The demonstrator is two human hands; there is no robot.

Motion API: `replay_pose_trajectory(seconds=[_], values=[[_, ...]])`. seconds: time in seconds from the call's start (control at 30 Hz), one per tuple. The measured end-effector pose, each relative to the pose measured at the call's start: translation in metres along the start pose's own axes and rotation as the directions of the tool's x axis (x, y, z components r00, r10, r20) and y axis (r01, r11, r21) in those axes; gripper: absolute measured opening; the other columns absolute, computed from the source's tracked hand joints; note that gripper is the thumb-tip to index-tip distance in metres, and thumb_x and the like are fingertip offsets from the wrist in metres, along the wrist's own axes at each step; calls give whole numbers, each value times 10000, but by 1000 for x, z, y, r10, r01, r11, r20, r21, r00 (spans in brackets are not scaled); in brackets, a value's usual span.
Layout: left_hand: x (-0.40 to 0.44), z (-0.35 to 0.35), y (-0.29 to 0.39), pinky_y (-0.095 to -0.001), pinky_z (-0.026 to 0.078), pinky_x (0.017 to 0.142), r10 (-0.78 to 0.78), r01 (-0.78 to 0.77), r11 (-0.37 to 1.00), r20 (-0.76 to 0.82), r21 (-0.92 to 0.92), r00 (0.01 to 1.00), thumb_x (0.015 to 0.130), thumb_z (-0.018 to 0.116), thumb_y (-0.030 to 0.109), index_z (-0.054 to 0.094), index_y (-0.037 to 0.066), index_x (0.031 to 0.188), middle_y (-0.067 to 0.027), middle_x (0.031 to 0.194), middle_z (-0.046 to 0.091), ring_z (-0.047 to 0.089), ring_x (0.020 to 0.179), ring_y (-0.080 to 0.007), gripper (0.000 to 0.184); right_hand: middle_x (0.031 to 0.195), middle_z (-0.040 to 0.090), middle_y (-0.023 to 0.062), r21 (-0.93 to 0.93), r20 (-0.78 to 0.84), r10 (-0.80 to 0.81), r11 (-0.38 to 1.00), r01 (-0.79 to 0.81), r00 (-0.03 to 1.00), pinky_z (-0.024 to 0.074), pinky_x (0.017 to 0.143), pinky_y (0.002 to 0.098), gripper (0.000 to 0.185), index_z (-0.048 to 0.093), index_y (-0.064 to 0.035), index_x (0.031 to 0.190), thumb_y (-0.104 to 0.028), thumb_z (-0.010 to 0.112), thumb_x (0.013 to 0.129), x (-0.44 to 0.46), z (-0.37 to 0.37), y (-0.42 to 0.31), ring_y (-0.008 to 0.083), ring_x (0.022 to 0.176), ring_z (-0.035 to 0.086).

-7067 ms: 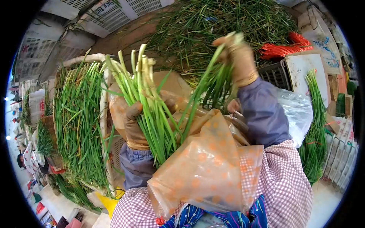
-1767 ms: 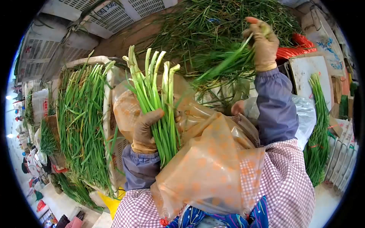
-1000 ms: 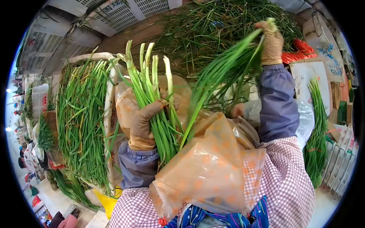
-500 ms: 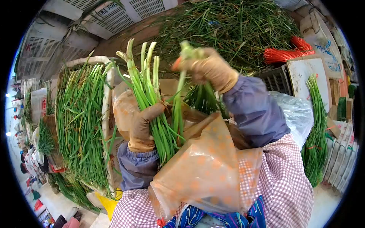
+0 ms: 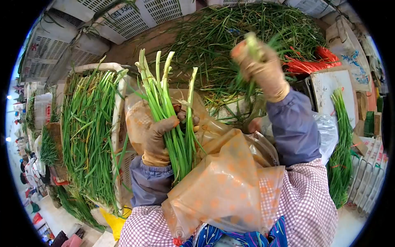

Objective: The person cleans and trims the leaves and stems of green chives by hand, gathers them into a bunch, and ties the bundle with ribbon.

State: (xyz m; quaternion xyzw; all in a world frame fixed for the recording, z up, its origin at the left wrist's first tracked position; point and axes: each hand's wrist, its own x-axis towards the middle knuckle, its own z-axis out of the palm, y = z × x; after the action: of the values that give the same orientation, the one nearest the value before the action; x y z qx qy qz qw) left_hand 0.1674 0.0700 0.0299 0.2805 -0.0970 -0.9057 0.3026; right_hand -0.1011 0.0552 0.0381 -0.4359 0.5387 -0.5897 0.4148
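My left hand [image 5: 158, 138], in a brown glove, is closed around a loose bunch of garlic chives [image 5: 164, 107], long green stalks with pale ends pointing up and away. One stalk stands apart at the bunch's right side, by the fingertips. Up and to the right, my gloved right hand [image 5: 263, 70] is closed on a smaller clump of garlic chives [image 5: 256, 47]; its pale ends show above the fist and the leaves trail blurred. Something orange-red shows at that hand's finger end. An orange-dotted plastic apron [image 5: 218, 177] covers my lap.
Left stands a white-rimmed crate [image 5: 116, 123] full of garlic chives. A heap of loose green leaves [image 5: 247, 24] lies ahead, with red ties [image 5: 312, 64] beside it. White plastic crates [image 5: 119, 20] line the back. A tied green bundle [image 5: 339, 160] lies at right.
My right hand has moved up and right with its clump, away from the bunch in my left hand. The left hand has stayed nearly in place, still gripping its stalks.
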Motion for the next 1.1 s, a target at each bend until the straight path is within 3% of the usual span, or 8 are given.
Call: replay_pose_trajectory(seconds=[0.2,0.3,0.37,0.53,0.63,0.97,1.03,1.1], values=[[-2,1,-3,-436,552,741,58,-59,998,32,13,998,733,634,98,534,-13,1000,-208,956,601,617,891,-292,306,606,505,-18,316,506,355,771,-552,786,304,408,198,280,609,1,1003,-135,696,774,-19,53,13,43,460,400],[-6,-1,1,-402,557,716,44,-25,990,-133,139,990,735,639,91,556,-15,959,-190,925,612,625,838,-278,262,601,527,1,266,509,362,797,-543,781,308,410,215,190,641,2,900,-118,700,765,-22,61,12,52,458,410],[-2,4,-2,-352,562,648,254,-250,966,-74,65,964,754,635,95,575,-17,933,-170,891,627,633,738,-259,219,584,522,0,249,445,393,809,-533,805,311,410,223,154,641,-2,838,-122,703,765,-19,56,11,54,453,413],[-5,8,-3,-282,524,515,203,-130,951,-249,280,947,772,656,106,587,5,964,-113,821,631,614,616,-185,228,537,502,-14,131,216,389,897,-422,895,307,392,224,168,604,-26,710,-132,729,751,-26,64,1,61,422,409],[-4,15,-8,-262,501,482,80,35,939,-317,341,945,765,676,97,596,17,971,-73,761,627,605,598,-157,235,652,573,-31,168,242,380,890,-425,893,363,451,203,166,654,-48,792,-163,754,727,-28,70,7,38,515,454],[-5,3,-6,-251,503,472,159,-53,925,-256,377,954,785,650,126,575,-9,982,-101,746,627,606,581,-171,250,643,565,-17,121,559,372,847,-517,741,338,440,205,176,657,-26,873,-127,723,746,-34,58,15,41,504,453],[-5,5,-5,-255,510,468,38,-21,996,-182,92,983,803,624,131,560,-24,990,-119,731,630,609,563,-180,250,648,567,-12,125,515,396,843,-523,760,345,443,207,188,652,-22,886,-126,722,745,-36,57,17,45,508,458],[-4,4,-5,-258,511,466,55,-16,986,-228,168,972,812,602,124,557,-29,993,-125,737,631,608,562,-183,241,707,587,2,151,418,421,842,-518,805,384,475,203,244,638,-11,942,-133,721,748,-37,54,23,52,551,488]])
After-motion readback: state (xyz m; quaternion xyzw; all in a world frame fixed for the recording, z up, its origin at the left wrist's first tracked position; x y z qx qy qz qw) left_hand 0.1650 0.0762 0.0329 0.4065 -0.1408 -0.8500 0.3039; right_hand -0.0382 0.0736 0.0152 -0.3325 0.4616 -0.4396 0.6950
